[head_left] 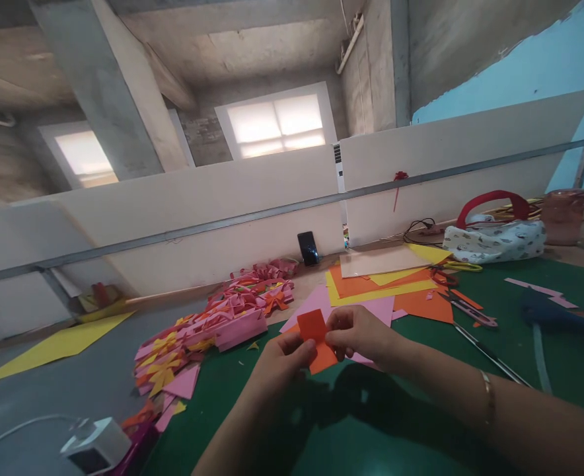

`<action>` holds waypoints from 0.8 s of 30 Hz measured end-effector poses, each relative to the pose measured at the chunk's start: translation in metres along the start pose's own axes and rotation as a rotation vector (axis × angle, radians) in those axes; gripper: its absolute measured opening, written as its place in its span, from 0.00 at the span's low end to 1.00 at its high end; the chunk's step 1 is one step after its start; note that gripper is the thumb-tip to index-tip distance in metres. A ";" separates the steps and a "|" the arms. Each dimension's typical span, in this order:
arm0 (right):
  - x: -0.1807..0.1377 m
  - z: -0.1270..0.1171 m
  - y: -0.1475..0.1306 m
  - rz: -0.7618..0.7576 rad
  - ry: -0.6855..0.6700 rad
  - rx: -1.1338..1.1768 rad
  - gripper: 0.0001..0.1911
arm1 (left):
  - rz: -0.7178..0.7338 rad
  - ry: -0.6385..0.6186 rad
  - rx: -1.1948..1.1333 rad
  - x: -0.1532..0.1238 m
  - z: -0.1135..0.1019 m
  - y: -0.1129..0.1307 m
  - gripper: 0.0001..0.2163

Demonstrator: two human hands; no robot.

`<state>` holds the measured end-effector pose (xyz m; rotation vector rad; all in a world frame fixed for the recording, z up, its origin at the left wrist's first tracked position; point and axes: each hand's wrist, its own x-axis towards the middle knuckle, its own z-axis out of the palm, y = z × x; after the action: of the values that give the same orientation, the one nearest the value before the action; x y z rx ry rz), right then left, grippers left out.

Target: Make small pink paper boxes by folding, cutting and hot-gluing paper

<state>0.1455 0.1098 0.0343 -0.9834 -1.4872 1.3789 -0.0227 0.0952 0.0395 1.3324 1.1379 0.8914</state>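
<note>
Both my hands hold one small orange paper piece (pixel 316 338) above the green mat (pixel 371 430). My left hand (pixel 282 363) pinches its lower left edge with closed fingers. My right hand (pixel 359 334) grips its right side, fingers curled together, and a bracelet shows on that wrist. The top of the paper is folded upright between the two hands.
A heap of pink, orange and yellow paper crafts (pixel 213 324) lies to the left. Stacked coloured sheets (pixel 381 287) lie behind my hands, with a cutter knife (pixel 470 309), scissors (pixel 463 266), a metal ruler (pixel 490 357), a phone (pixel 308 248) and a patterned bag (pixel 495 238) further back.
</note>
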 end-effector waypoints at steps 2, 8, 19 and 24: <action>0.000 0.000 0.000 0.006 -0.020 0.028 0.07 | 0.003 0.030 -0.061 0.002 0.000 -0.001 0.17; -0.001 -0.004 -0.002 0.079 -0.075 0.166 0.11 | 0.017 0.092 -0.193 0.003 0.001 0.000 0.20; 0.001 -0.003 -0.001 0.178 -0.034 0.413 0.08 | 0.099 0.063 -0.146 -0.007 0.009 0.008 0.04; -0.002 -0.001 -0.002 0.149 -0.069 0.289 0.11 | 0.235 0.206 0.025 -0.005 0.007 0.008 0.08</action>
<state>0.1470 0.1078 0.0366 -0.8834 -1.2382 1.6954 -0.0160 0.0892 0.0469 1.4399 1.1673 1.2115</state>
